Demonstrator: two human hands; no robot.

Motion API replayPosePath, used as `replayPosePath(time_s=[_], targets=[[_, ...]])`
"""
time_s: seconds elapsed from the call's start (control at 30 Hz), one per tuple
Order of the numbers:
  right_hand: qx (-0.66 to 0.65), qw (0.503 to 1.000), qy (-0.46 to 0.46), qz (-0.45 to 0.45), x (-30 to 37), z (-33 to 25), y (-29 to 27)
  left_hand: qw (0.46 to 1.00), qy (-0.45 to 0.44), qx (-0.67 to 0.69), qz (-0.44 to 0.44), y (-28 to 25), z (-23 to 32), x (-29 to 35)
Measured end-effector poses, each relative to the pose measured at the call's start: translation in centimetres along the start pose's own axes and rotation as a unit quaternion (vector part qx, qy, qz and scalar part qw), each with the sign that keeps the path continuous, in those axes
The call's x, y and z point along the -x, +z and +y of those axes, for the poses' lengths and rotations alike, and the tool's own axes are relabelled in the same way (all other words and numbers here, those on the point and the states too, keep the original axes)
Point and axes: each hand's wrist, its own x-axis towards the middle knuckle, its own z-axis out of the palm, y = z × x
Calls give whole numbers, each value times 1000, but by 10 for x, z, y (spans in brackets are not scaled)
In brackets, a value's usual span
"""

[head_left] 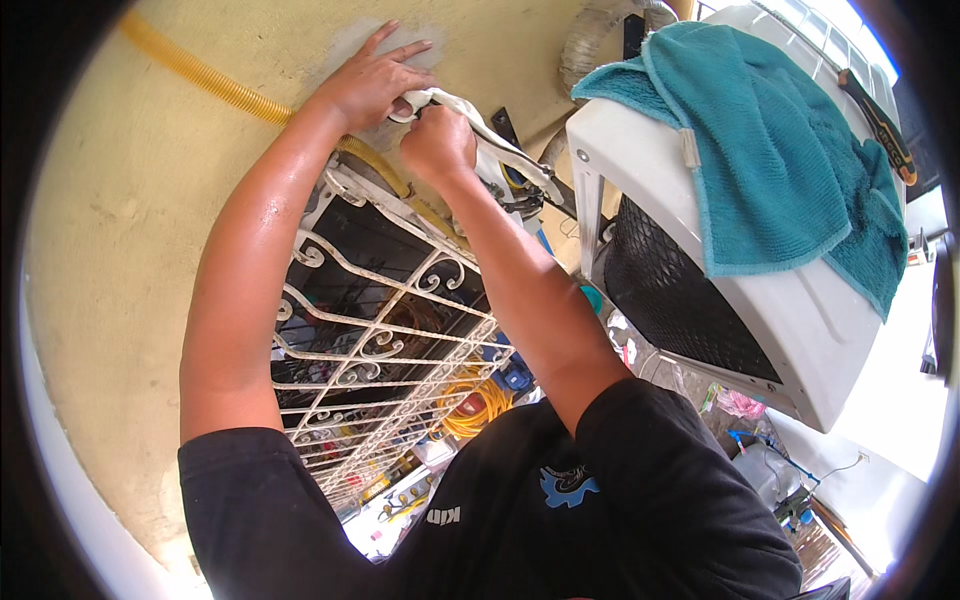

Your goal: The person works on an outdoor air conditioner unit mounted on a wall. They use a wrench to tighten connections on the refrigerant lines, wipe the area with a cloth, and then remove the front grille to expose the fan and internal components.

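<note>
My left hand (368,88) rests high against the wall, fingers spread and its thumb touching the end of a white wrapped tube (480,122). Close beside it, my right hand (440,145) is closed in a fist just under that tube. A small dark bit shows by the right thumb; what the fist holds is hidden. From my hands the white tube slopes down to the right, toward several dark cables and fittings. A patch of grey plaster (352,48) surrounds the spot on the wall.
A yellow corrugated hose (205,78) crosses the wall and passes behind my left wrist. Below my arms is a white scrolled metal grille (375,330). At right stands a white outdoor unit (770,330), with a teal towel (760,150) and an orange-black cutter (880,128) on top.
</note>
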Motion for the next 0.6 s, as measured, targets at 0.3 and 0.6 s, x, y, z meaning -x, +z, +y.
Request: replayPosePath(time_s=[0.3, 0.6], targets=[[-8, 999, -28, 25, -2, 9, 8, 999, 35, -23, 18, -5, 1, 0], [-5, 999, -46, 27, 2, 15, 9, 994, 28, -71, -80, -3, -4, -2]])
